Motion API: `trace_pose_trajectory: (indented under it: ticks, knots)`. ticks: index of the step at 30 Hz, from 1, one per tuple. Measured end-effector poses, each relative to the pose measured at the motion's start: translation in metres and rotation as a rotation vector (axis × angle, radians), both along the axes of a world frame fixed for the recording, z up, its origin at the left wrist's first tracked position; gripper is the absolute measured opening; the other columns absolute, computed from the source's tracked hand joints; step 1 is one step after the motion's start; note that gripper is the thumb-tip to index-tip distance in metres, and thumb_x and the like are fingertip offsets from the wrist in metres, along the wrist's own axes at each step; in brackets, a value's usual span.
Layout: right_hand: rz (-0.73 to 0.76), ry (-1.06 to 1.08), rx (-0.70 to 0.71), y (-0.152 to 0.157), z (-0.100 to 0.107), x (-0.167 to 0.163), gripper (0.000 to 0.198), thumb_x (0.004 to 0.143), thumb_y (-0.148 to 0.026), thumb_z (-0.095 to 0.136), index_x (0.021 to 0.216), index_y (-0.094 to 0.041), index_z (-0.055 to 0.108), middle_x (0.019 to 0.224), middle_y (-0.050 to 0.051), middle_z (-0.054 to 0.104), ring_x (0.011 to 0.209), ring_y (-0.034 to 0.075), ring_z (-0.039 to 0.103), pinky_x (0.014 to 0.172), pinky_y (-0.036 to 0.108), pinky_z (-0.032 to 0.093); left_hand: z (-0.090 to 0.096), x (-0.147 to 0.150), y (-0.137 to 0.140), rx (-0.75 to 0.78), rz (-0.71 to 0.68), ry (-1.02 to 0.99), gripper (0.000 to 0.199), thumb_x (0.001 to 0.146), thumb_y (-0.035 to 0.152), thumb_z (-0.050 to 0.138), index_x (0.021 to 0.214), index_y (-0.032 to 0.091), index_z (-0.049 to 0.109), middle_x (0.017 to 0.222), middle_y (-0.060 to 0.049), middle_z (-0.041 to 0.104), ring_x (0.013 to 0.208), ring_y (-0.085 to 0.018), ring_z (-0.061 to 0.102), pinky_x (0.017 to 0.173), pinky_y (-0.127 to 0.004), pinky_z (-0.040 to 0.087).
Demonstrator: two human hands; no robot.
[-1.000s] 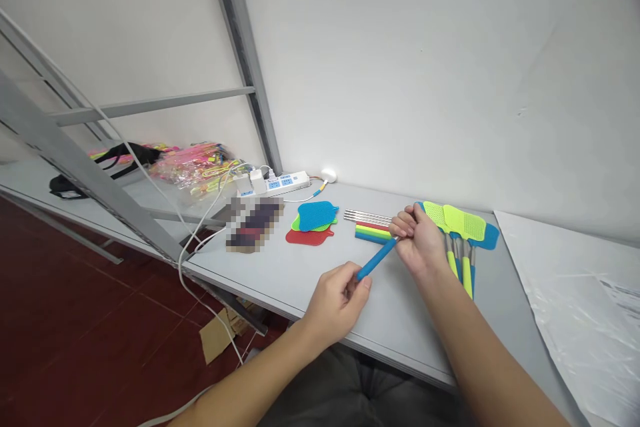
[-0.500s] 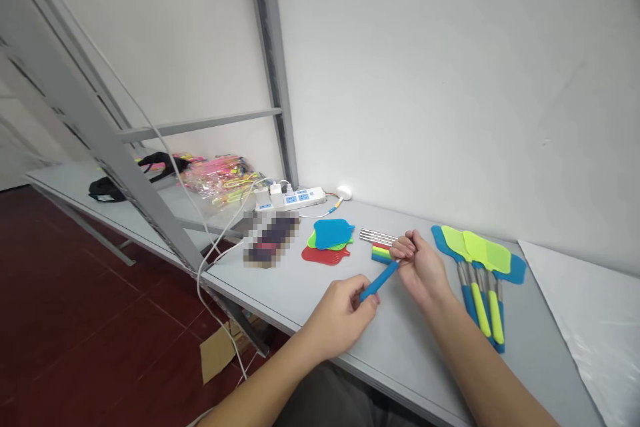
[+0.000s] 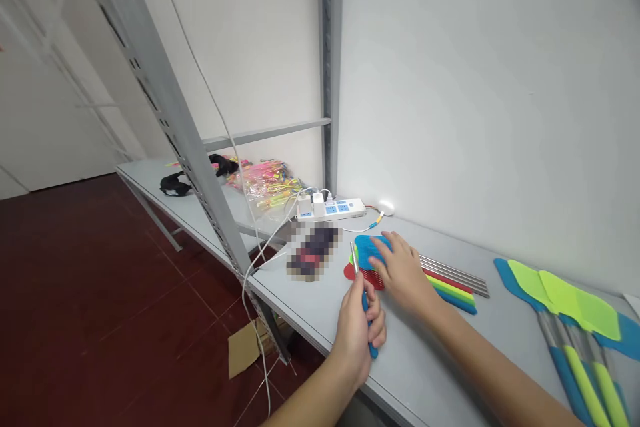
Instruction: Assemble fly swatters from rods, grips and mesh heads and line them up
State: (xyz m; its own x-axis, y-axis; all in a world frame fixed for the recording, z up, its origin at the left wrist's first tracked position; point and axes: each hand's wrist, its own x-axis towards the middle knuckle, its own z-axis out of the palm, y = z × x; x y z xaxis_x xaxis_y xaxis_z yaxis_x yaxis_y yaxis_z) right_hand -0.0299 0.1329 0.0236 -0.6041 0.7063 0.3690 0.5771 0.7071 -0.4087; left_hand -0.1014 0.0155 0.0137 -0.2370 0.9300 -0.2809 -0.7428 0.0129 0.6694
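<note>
My left hand (image 3: 357,333) is closed around a blue handle (image 3: 373,351), from which a thin metal rod (image 3: 355,259) sticks up past the thumb. My right hand (image 3: 406,273) reaches over a small pile of fly swatter heads, fingers spread on the blue swatter head (image 3: 366,252) at the top. Beneath it show a red swatter head (image 3: 373,278) and a sliver of a green one. Just right of that hand lie several metal rods (image 3: 457,271) and a row of red, yellow-green and blue handles (image 3: 453,295), partly hidden by the wrist.
Assembled blue and yellow-green fly swatters (image 3: 580,300) lie on the table's right side. At the back are a power strip (image 3: 333,209) with plugs and a white cable. A blurred-out object (image 3: 313,253) lies left of the pile. A grey metal post (image 3: 195,173) rises at the left.
My right hand has left the blue handle's end and moved left onto the swatter heads. My left hand has turned the handle upright, with the metal rod now showing. The view has swung left.
</note>
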Motion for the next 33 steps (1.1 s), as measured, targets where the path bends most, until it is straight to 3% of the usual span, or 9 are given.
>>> trace_pose_trajectory:
  ticks: [3,5,9,14,19,23,27,30,33]
  knots:
    - [0.049,-0.329,0.127,0.001,-0.018,-0.001,0.057,0.095,-0.047,0.042,0.144,-0.019,0.042,0.156,0.013,0.029,0.144,0.034,0.016,0.108,0.062,0.019,-0.006,0.001,0.001,0.005,0.092,-0.044,0.044,0.087,0.064,0.047,0.077,0.022,0.04,0.05,0.01,0.027,0.035,-0.004,0.013,0.033,-0.018,0.016]
    - [0.06,-0.43,0.149,-0.002,-0.023,0.0,0.061,0.095,-0.048,0.042,0.147,-0.016,0.037,0.156,0.014,0.027,0.145,0.034,0.016,0.11,0.062,0.018,-0.009,0.003,0.001,0.013,0.11,-0.038,0.044,0.087,0.064,0.047,0.076,0.022,0.04,0.05,0.01,0.028,0.034,-0.004,0.016,0.033,-0.018,0.017]
    - [0.088,-0.457,0.188,-0.009,-0.023,0.003,0.054,0.096,-0.042,0.043,0.143,-0.017,0.043,0.15,0.014,0.04,0.139,0.034,0.031,0.109,0.063,0.017,-0.011,0.004,0.002,0.011,0.122,-0.038,0.044,0.088,0.063,0.048,0.075,0.021,0.04,0.05,0.01,0.03,0.033,-0.004,0.018,0.033,-0.018,0.018]
    - [0.15,-0.398,0.335,-0.026,-0.017,0.008,0.03,0.095,-0.022,0.046,0.121,-0.02,0.062,0.129,0.012,0.061,0.118,0.029,0.054,0.11,0.062,0.012,-0.01,0.001,0.0,0.043,0.15,-0.054,0.045,0.086,0.064,0.051,0.074,0.022,0.04,0.05,0.01,0.03,0.033,-0.003,0.017,0.033,-0.017,0.018]
    - [0.282,-0.394,0.435,-0.04,-0.014,0.022,0.025,0.094,-0.014,0.045,0.109,-0.018,0.064,0.111,0.01,0.067,0.102,0.025,0.058,0.111,0.057,0.014,-0.009,0.003,-0.004,0.075,0.17,-0.023,0.044,0.087,0.062,0.051,0.074,0.022,0.04,0.048,0.01,0.029,0.033,-0.004,0.018,0.033,-0.016,0.018]
    - [0.262,-0.305,0.334,-0.051,-0.01,0.039,0.017,0.094,-0.021,0.047,0.1,-0.021,0.063,0.095,0.005,0.064,0.093,0.021,0.056,0.11,0.053,0.02,-0.007,0.005,-0.005,0.115,0.179,0.025,0.044,0.086,0.062,0.052,0.074,0.021,0.04,0.049,0.01,0.029,0.033,-0.003,0.018,0.032,-0.016,0.018]
    - [0.253,-0.276,0.209,-0.068,-0.005,0.06,0.015,0.093,-0.034,0.051,0.096,-0.022,0.061,0.092,0.003,0.06,0.093,0.022,0.054,0.108,0.052,0.024,-0.004,0.005,-0.006,0.138,0.163,0.051,0.044,0.087,0.06,0.051,0.073,0.021,0.04,0.05,0.01,0.029,0.034,-0.003,0.019,0.033,-0.016,0.017]
    - [0.246,-0.279,0.115,-0.081,-0.003,0.076,0.024,0.089,-0.046,0.056,0.094,-0.023,0.059,0.096,0.005,0.059,0.095,0.024,0.053,0.101,0.049,0.034,-0.001,0.006,-0.006,0.146,0.16,0.076,0.042,0.088,0.059,0.051,0.075,0.021,0.04,0.051,0.01,0.03,0.034,-0.003,0.02,0.033,-0.016,0.016]
    - [0.233,-0.259,0.014,-0.089,-0.003,0.092,0.046,0.078,-0.066,0.059,0.095,-0.023,0.058,0.11,0.007,0.058,0.105,0.027,0.051,0.1,0.05,0.036,0.001,0.006,-0.005,0.159,0.133,0.111,0.041,0.088,0.058,0.052,0.074,0.021,0.04,0.051,0.011,0.029,0.034,-0.003,0.02,0.033,-0.015,0.017]
